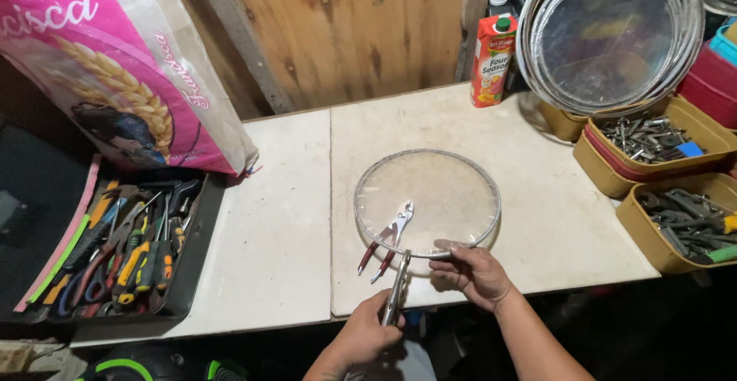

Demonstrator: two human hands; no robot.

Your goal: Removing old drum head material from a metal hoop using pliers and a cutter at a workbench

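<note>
Round glass lid [427,200] flat on table [272,220], near the front edge, metal rim all round. Left hand [367,336] at 6 o'clock below the lid, fingers wrapped tight round a metal tool [398,293] whose tip meets the rim at about 6 o'clock. Right hand [470,272] at 5 o'clock of the lid, fingers curled, thumb and fingertips pinching the rim edge just beside the tool tip. Pliers [388,240] with red grips lying on the glass, toward 7 o'clock of the lid's centre.

Likely stiff and moderately heavy for its size; glass pane fragile, smooth and slippery on the face, so best taken by the metal rim, not the pane. Rim probably thin, with a risk of bending or of chipping the glass under hard levering.

Around: pink sack [123,58] leaning at 10 o'clock; black tray [196,262] of screwdrivers and hand tools at 9 o'clock; juice carton [492,61] at 1 o'clock; stack of more rimmed lids [610,39] propped upright at 2 o'clock; yellow bins [606,170] of metal parts and tools at 3 o'clock. Wooden wall behind.
</note>
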